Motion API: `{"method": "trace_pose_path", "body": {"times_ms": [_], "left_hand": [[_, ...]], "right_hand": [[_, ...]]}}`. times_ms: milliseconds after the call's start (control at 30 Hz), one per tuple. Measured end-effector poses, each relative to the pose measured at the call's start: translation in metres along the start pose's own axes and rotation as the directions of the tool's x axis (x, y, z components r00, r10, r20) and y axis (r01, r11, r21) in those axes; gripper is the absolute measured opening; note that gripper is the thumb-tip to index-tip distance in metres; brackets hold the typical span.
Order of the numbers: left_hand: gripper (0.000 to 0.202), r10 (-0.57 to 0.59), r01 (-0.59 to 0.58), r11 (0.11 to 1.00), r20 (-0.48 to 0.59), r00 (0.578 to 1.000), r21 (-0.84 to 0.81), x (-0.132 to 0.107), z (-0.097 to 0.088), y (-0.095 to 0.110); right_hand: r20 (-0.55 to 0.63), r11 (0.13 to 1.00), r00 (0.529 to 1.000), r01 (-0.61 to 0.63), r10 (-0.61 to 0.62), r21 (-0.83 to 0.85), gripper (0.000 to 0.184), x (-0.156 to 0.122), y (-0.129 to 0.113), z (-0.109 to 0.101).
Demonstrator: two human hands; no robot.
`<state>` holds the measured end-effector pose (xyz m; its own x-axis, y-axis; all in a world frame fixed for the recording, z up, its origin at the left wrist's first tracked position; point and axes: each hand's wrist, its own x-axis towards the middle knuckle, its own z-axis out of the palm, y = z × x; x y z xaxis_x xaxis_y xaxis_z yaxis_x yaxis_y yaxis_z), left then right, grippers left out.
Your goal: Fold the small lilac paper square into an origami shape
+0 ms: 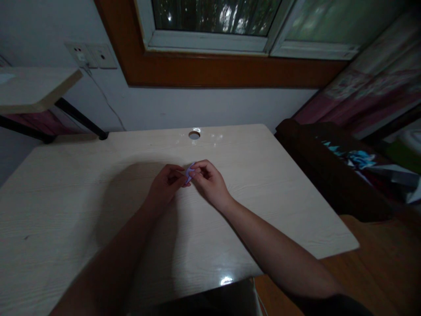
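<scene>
Both of my hands meet over the middle of a pale wooden desk (82,188). Between them is a small light purple piece (189,171), thin like paper; its exact form is too small to tell. My left hand (166,184) pinches its left side with curled fingers. My right hand (208,180) pinches its right side, thumb and forefinger pressed together. Both hands rest on or just above the desk top.
A round cable hole (194,134) sits near the desk's far edge. A raised side shelf (29,87) stands at the left, with wall sockets (90,55) behind. A dark wooden bed frame (329,171) with bedding lies to the right. A window (230,22) is above.
</scene>
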<state>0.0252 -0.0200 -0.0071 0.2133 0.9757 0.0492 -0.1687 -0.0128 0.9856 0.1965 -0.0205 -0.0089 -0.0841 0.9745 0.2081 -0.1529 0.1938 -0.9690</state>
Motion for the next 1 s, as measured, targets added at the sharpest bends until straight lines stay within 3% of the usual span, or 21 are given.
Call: {"method": "trace_pose_path", "body": {"times_ms": [633, 1000], "left_hand": [[0.040, 0.039, -0.039, 0.997, 0.003, 0.999, 0.065, -0.0003, -0.0010, 0.0013], [0.041, 0.092, -0.092, 0.992, 0.007, 0.996, 0.087, 0.0009, 0.0000, -0.0003]], "right_hand": [[0.025, 0.999, 1.000, -0.009, 0.008, 0.041, 0.020, -0.0016, -0.0076, 0.0020], [0.005, 0.998, 1.000, -0.016, 0.016, 0.067, 0.027, -0.0010, -0.0047, 0.0038]]}}
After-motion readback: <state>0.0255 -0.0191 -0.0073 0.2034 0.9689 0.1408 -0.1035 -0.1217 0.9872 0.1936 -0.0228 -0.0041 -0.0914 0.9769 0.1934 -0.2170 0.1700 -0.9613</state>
